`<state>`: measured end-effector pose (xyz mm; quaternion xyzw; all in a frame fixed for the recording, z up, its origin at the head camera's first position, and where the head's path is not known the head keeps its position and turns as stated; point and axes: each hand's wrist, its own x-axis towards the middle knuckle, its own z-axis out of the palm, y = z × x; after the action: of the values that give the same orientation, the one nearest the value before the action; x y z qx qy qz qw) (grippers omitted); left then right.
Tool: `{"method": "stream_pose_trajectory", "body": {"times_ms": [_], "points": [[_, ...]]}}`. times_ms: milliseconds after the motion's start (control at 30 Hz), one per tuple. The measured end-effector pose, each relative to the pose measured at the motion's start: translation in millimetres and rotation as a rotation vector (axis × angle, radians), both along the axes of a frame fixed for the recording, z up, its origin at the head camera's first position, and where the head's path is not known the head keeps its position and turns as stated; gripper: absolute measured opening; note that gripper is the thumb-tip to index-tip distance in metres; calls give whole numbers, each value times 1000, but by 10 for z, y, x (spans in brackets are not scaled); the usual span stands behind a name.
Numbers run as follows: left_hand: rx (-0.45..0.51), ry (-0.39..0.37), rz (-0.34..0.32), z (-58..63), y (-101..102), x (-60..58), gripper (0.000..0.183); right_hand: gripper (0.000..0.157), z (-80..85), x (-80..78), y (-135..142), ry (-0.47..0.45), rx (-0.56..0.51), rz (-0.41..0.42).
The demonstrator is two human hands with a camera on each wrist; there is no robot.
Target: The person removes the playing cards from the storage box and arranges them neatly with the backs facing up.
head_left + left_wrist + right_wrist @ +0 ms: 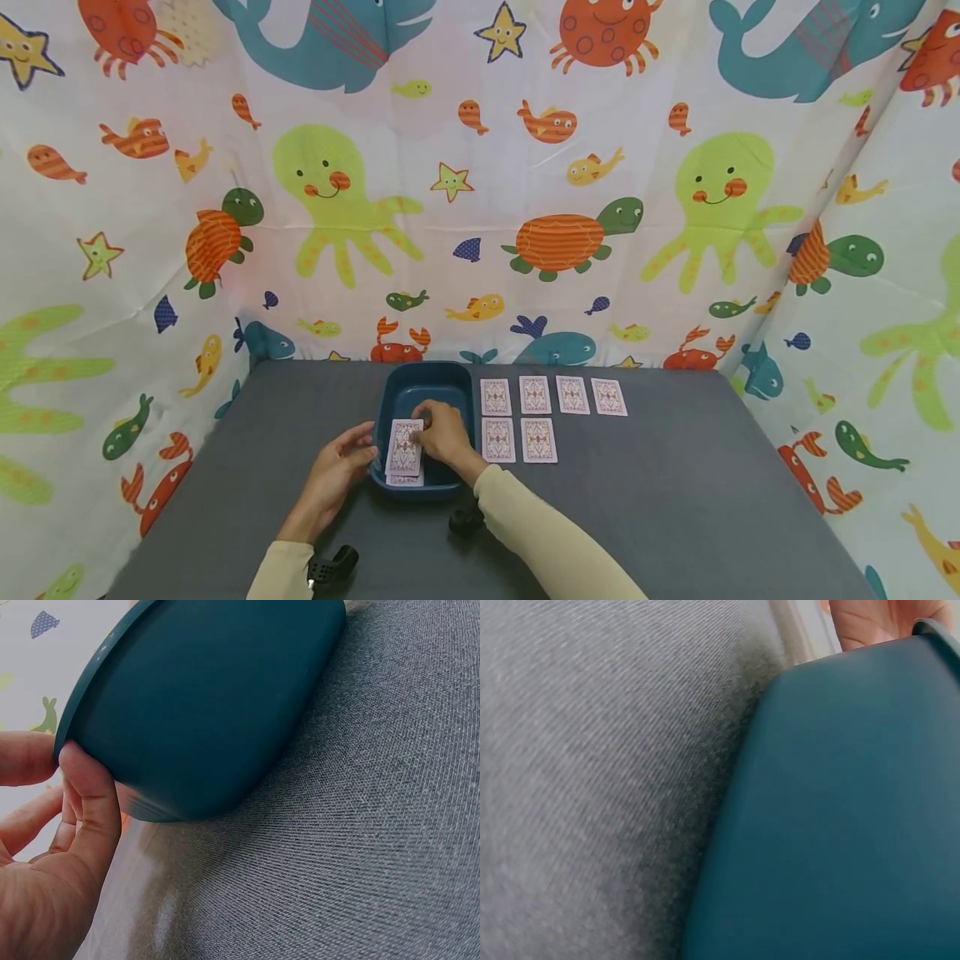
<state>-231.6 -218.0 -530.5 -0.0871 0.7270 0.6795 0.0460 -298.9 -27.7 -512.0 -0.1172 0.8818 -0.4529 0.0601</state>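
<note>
A dark teal plastic bin stands on the table. With thumb and index finger my left hand pinches its left rim; the left wrist view shows this hand at the rim close up. My right hand reaches inside the bin and pinches the right edge of a patterned playing card, back side up. Beneath that card, another playing card partly shows at the bin's near left. In the right wrist view the bin's outer wall hides the right fingers.
Right of the bin, several face-down cards lie in two rows: a back row and a front row with two cards. The grey tabletop extends right. A curtain with sea animals hangs behind the table.
</note>
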Motion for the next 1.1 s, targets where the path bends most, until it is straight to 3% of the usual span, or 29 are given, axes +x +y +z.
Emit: {"method": "stream_pose_trajectory", "body": {"times_ms": [533,1100], "points": [[-24,-4,14,-11,0,5,48,20,45,5,14,129,-167,-147],[-16,-1,10,-10,1,-6,49,23,201,101,103,123,-339,-217]]}}
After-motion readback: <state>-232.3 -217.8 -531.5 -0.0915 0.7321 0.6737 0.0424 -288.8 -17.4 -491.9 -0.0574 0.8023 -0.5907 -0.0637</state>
